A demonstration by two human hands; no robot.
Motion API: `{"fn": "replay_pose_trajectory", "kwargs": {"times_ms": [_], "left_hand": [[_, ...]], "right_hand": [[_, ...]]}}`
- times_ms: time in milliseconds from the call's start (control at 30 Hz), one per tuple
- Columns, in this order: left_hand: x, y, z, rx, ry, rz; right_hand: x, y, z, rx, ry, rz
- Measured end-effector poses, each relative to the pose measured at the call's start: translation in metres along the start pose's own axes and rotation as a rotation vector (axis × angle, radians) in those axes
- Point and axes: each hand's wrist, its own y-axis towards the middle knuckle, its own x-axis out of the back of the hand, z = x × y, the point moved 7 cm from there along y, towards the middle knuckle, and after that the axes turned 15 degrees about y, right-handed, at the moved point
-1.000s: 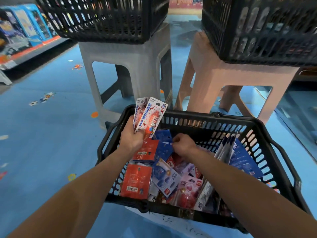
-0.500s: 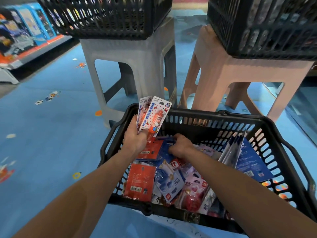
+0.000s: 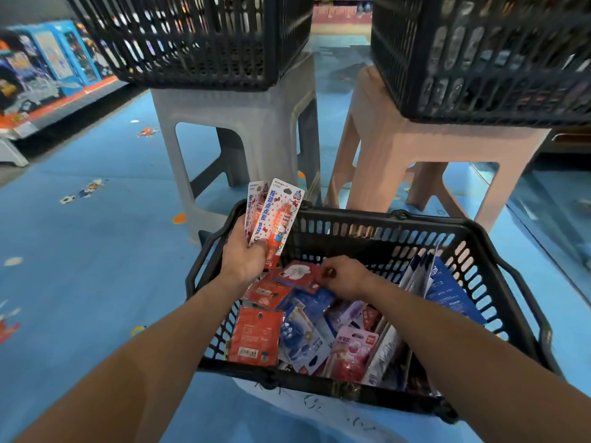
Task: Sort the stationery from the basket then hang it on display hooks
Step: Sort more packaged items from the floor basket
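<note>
In the head view we see our left hand (image 3: 244, 255) over the far-left corner of the black basket (image 3: 399, 219), fingers curled round the lower ends of two red-and-white carded packs (image 3: 275, 215). Their long axis runs nearly upright, leaning a little to the right, with the hang-tab ends pointing up and away from us, above the rim. Our right hand (image 3: 347, 276) is down inside the basket, fingertips pinching the edge of a red pack (image 3: 295, 273) on top of the heap of mixed packets. Beyond, a grey stool (image 3: 243, 123) bears the left crate (image 3: 198, 43) and a pink stool (image 3: 425, 145) the right crate (image 3: 479, 59)
</note>
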Motion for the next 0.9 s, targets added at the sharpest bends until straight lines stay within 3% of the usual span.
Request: {"fn": "replay_pose_trajectory", "kwargs": {"times_ms": [267, 400, 567, 733, 800, 900], "left_hand": [[0.004, -0.010, -0.011, -0.007, 0.008, 0.043], [0.001, -0.014, -0.013, 0.017, -0.021, 0.091], [-0.012, -0.025, -0.029, 0.019, -0.071, 0.216], [-0.031, -0.038, -0.040, 0.060, -0.147, 0.347], [-0.037, -0.045, -0.047, 0.051, -0.152, 0.378], [-0.047, -0.054, -0.057, 0.032, -0.179, 0.438]], "right_hand": [[-0.007, -0.025, 0.013, 0.043, -0.249, 0.161], [0.000, -0.036, 0.019, 0.048, -0.233, 0.203], [0.046, -0.047, 0.023, 0.096, -0.260, -0.013], [0.124, -0.080, 0.024, 0.167, -0.246, -0.474], [0.146, -0.091, 0.009, 0.099, -0.332, -0.604], [0.158, -0.102, -0.030, -0.175, -0.342, -0.547]]}}
